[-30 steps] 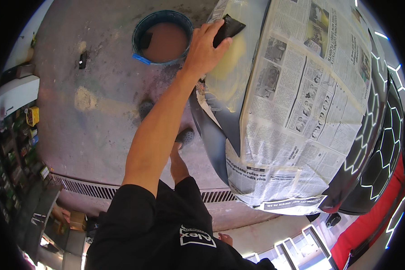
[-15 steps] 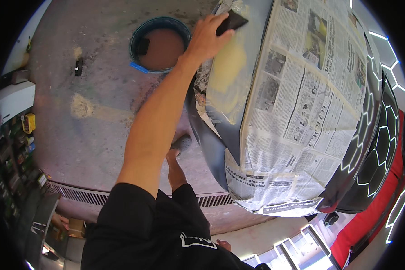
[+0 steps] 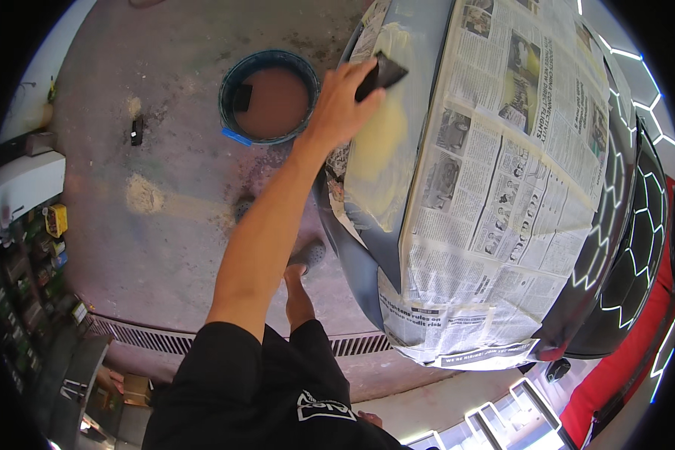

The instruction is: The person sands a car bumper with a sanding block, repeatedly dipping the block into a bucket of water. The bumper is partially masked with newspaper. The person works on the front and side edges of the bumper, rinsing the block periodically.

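Head view: right of the round plastic bucket [image 3: 259, 58], the left hand [image 3: 336, 111] pinches a dark, flat pad [image 3: 388, 73] between thumb and fingers, over a curved panel's [image 3: 421, 41] matte yellow patch [image 3: 386, 142]. The pad looks light, fairly pliant, perhaps slick if wet; its near edge seems the best hold. Farther right of the bucket lies thin, creased newspaper [image 3: 495, 202]. Well below the bucket, the right hand [image 3: 370, 418] is mostly hidden; its grip cannot be told.

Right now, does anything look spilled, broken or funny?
A rough, pale beige patch marks the grey concrete floor, left of the round teal tub; it could be spilled powder or a stain, I can't tell which. Beyond it, a small black oblong object lies alone, as if dropped.
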Demonstrator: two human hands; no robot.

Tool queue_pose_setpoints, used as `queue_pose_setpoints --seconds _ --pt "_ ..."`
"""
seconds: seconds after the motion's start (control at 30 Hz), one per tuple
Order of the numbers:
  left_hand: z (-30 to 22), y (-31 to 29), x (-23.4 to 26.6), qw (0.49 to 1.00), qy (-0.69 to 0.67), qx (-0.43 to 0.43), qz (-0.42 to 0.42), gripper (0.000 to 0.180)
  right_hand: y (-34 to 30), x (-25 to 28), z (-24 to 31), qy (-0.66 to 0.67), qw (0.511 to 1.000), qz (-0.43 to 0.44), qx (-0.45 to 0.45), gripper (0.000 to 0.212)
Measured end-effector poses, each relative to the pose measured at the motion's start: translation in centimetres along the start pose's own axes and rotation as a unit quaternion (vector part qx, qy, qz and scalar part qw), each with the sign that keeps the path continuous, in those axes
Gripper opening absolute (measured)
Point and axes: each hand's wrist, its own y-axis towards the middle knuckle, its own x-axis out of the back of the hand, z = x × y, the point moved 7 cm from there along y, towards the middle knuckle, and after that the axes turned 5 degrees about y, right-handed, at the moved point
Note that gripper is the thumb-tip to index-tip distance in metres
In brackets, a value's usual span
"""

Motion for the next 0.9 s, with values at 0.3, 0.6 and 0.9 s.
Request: queue_pose_setpoints --seconds 0.3,0.6,0.9 --pt "2.1 8.4 1.1 0.998 0.033 -0.032 -0.041 0.063 -0.9 3.6 1.2 0.037 0.998 -0.048 0.017 0.050" --pt "-4.5 -15.2 0.1 1.000 0.001 0.020 -0.009 0.062 0.1 1.5 2.4 0.156 0.987 -0.038 -0.026 0.051" --pt "-4.3 -8.0 -0.2 0.989 0.016 0.129 -0.064 0.066 1.2 5.2 0.0 0.059 0.998 -0.008 -0.019 0.057"
